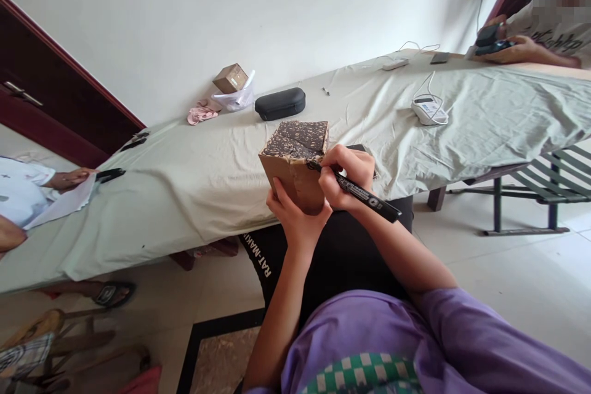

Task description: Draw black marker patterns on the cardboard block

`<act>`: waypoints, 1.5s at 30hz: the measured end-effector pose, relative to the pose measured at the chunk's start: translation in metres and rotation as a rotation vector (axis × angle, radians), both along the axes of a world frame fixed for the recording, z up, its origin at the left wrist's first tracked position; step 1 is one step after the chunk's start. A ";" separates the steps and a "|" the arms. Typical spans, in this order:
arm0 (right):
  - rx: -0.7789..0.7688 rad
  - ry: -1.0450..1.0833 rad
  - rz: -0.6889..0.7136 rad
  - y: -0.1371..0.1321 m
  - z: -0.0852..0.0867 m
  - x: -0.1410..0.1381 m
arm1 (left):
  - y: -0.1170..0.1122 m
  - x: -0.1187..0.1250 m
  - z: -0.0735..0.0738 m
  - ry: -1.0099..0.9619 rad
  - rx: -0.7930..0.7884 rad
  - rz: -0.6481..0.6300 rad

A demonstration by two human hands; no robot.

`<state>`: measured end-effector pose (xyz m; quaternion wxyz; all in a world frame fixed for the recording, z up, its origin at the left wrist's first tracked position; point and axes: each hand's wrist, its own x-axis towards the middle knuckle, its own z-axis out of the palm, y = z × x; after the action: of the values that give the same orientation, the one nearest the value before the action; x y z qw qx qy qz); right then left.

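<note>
— Start at the left: what is over there?

— A co-worker's hand at the table's left end, beside a sheet of white paper and a dark pen-like thing. The table is covered with a pale green cloth. Further along, near the wall, lie a pink item, a small brown box on a clear bag, and a black case.

— And the person's own hands?

— The left hand cups a cardboard box from below, fingers wrapped up its near face, holding it in the air just in front of the table edge, above the lap. The right hand pinches a black marker, its tip touching the box at the top edge.

— How far along does the drawing look?

— The top face is densely covered with dark patterning (nearly filled, as far as I can judge). The near face is still plain brown, so I judge one face about finished and the sides left, with the marker working right at the border between them.

— Anything to the right?

— A white device with a cord on the cloth, and at the far right corner another person's hand holding a dark gadget.
</note>
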<state>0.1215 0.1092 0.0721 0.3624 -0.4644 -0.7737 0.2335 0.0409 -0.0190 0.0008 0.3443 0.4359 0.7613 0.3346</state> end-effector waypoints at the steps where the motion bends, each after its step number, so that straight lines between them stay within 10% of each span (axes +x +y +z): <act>1: -0.015 0.007 -0.018 0.000 0.000 0.000 | 0.000 0.000 0.000 -0.005 -0.009 0.000; 25: -0.136 0.112 -0.103 0.001 0.008 -0.003 | 0.001 0.003 0.004 0.044 0.001 -0.009; 37: -0.680 0.262 -0.212 0.017 0.029 0.003 | -0.001 -0.001 -0.001 -0.015 0.083 -0.038; 45: -0.760 0.142 -0.274 0.020 0.039 0.006 | -0.002 -0.005 -0.010 0.036 0.160 -0.063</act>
<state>0.1271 0.1293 0.1112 0.2454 -0.6467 -0.5364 0.4835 0.0363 -0.0208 -0.0089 0.3051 0.4916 0.7239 0.3757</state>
